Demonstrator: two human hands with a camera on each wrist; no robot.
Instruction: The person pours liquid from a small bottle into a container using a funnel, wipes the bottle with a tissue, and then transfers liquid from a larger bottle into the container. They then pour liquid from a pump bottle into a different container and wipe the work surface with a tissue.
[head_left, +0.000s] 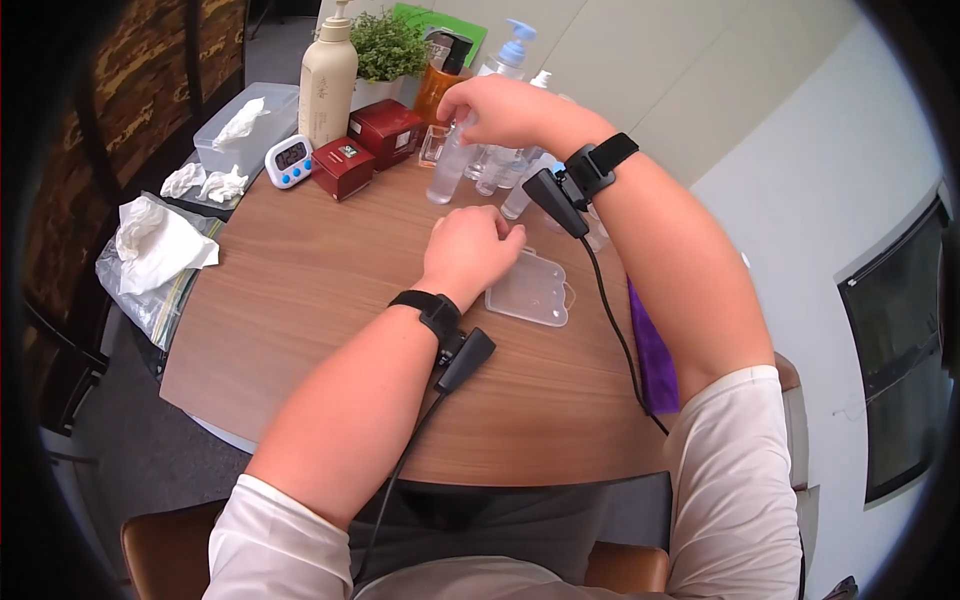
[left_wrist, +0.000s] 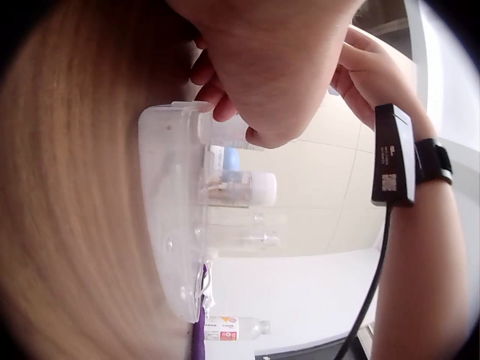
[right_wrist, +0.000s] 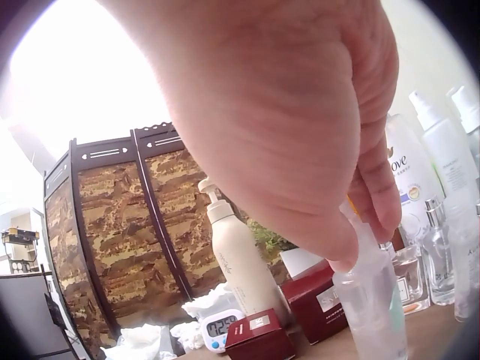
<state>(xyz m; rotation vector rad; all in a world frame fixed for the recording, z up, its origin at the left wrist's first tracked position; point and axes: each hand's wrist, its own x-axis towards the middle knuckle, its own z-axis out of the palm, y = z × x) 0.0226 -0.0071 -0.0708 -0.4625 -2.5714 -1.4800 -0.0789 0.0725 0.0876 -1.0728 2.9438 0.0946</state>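
Note:
My right hand [head_left: 505, 108] reaches over the back of the table and pinches a small frosted, see-through bottle [head_left: 450, 172] near its top. In the right wrist view, thumb and fingers close round the neck of that bottle [right_wrist: 373, 311], which stands upright. Low over the wood, my left hand [head_left: 468, 248] has loosely bent fingers and nothing visible in them. Its fingertips are right at the edge of a flat clear plastic case [head_left: 530, 290], which lies on the table. The left wrist view shows this case [left_wrist: 171, 195] side-on, a small catch on its rim.
Behind the bottle are red boxes [head_left: 343, 167], a beige pump bottle [head_left: 328, 85], a potted plant [head_left: 385, 45] and several clear bottles. A white timer [head_left: 289, 162] stands left, near crumpled tissues [head_left: 222, 184] and a plastic tub [head_left: 215, 145]. Purple cloth [head_left: 652, 350] hangs at the right edge.

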